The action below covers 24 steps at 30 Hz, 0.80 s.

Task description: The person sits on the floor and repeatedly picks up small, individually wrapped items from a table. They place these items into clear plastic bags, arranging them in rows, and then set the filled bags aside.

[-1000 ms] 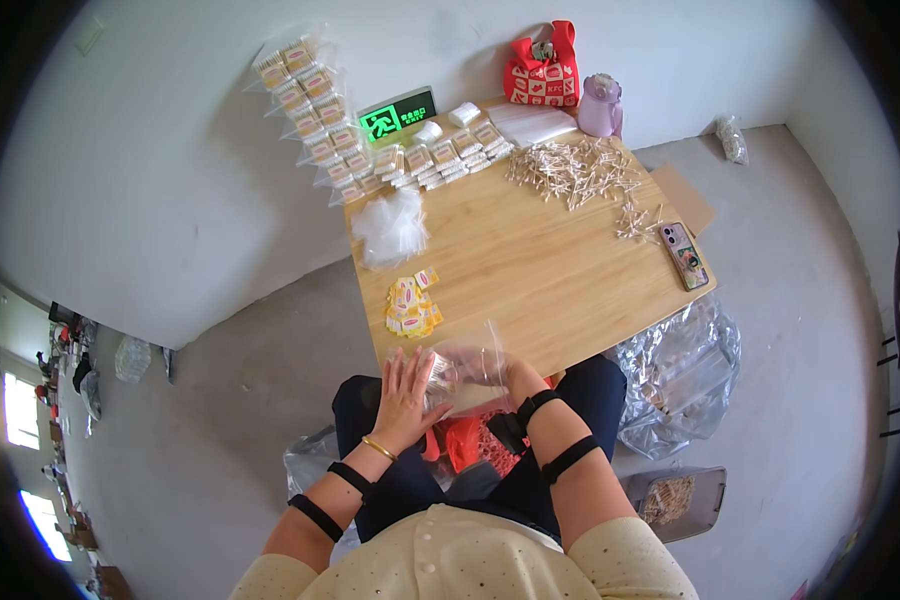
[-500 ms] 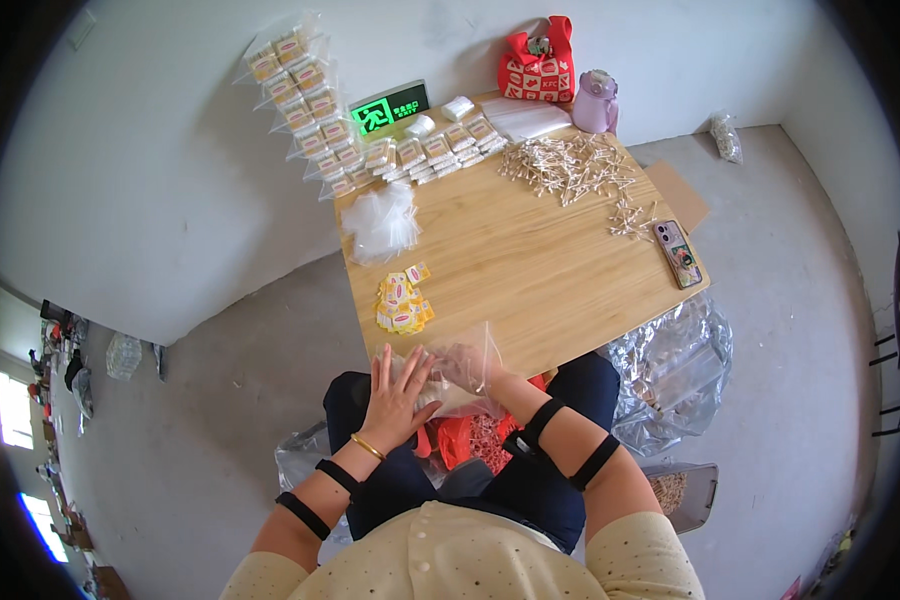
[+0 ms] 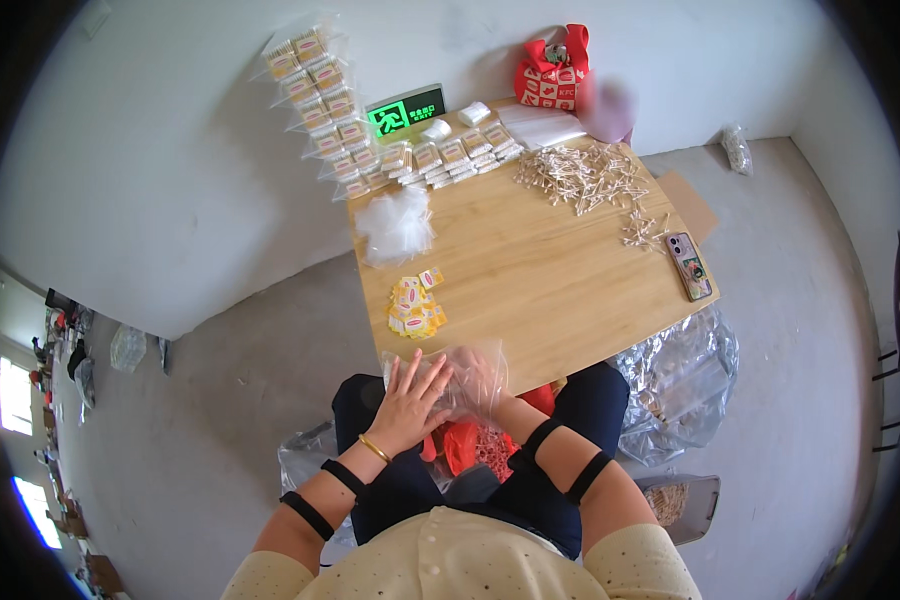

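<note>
Bag [image 3: 483, 392] of clear, thin plastic, creased and glossy, lies between both hands above the person's lap, just beside the near edge of the tabletop [image 3: 530, 270]. Its film reaches past the fingers of the left hand [image 3: 410, 398] on one side and over the right hand [image 3: 473, 368] on the other. Left hand: palm down, fingers extended and slightly apart, laid against the film. Right hand: seen through the plastic; its grip cannot be determined. Contents cannot be made out. Compared with one second earlier, the pale bundle then visible beside the left fingers is hidden, and more film shows left of that hand.
</note>
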Motion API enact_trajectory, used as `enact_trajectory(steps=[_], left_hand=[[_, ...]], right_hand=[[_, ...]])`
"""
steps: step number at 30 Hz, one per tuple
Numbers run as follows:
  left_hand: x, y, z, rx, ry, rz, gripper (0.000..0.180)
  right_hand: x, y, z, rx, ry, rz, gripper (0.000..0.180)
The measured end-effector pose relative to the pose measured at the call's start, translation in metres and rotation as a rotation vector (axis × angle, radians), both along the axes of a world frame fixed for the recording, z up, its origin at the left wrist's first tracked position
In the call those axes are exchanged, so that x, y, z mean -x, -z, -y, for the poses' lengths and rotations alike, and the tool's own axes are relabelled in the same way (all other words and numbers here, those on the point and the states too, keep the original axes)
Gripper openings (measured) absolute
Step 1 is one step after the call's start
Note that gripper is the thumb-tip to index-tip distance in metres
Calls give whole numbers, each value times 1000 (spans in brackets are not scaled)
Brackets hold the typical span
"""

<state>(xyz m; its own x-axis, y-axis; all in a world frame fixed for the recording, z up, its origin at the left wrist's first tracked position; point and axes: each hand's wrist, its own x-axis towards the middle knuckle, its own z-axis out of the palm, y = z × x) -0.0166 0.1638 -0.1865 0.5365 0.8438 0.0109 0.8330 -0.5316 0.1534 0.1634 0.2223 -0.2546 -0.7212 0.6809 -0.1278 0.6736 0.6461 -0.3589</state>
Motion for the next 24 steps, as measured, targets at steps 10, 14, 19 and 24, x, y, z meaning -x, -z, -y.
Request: enact_trajectory(steps=[10,14,19,24], left_hand=[[2,1,-13,0,39,22,74],[5,5,-10,4,44,-11,71],[7,6,-8,-21,48,-29,72],[-16,4,-19,-4,170,58,72]], right_hand=[[21,44,-12,42,-155,-154,72],[24,55,-4,-133,-204,-43,73],[28,50,-6,-176,-263,40,75],[43,137,5,143,2,-942,59]])
